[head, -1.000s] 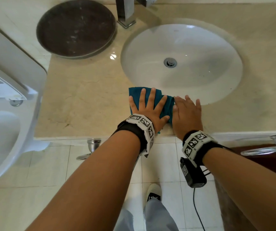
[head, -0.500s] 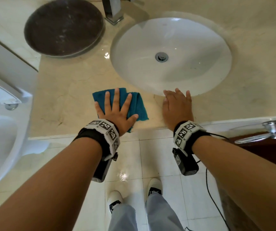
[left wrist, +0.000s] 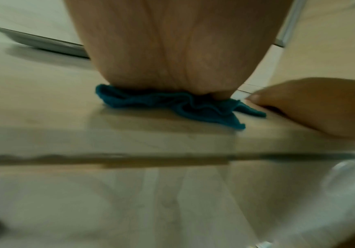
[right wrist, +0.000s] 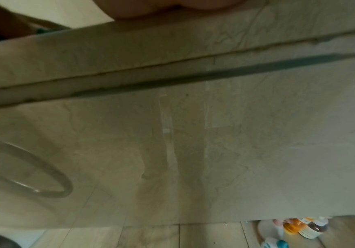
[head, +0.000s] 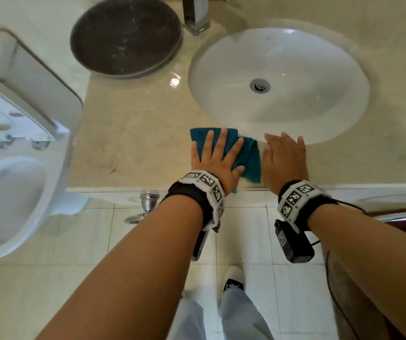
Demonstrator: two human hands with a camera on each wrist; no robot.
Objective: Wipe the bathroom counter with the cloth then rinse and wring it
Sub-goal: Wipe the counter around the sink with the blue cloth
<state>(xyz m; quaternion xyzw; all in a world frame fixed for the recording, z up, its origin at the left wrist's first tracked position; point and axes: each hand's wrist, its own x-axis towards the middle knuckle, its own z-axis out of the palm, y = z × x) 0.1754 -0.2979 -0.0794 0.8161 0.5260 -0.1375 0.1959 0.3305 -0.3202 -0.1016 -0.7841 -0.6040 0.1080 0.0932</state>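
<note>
A teal cloth (head: pixel 251 158) lies bunched on the beige marble counter (head: pixel 133 133), just in front of the white sink basin (head: pixel 295 57). My left hand (head: pixel 215 158) presses flat on the cloth with fingers spread and straight. The left wrist view shows the palm (left wrist: pixel 172 50) bearing down on the crumpled cloth (left wrist: pixel 193 107). My right hand (head: pixel 285 160) rests flat on the counter right beside the cloth, fingers straight, at the basin's near rim. In the right wrist view only the heel of that hand (right wrist: pixel 172 8) shows over the counter's front face.
A dark round tray (head: pixel 126 35) sits at the counter's back left, with a chrome tap base (head: pixel 195 15) beside it. A white toilet (head: pixel 13 192) stands to the left. Chrome knobs (head: pixel 149 200) sit under the counter edge. Bottles (right wrist: pixel 303 228) stand low on the floor.
My left hand has slid the cloth back to the right along the counter's front, up against my right hand. The right hand has stayed in place.
</note>
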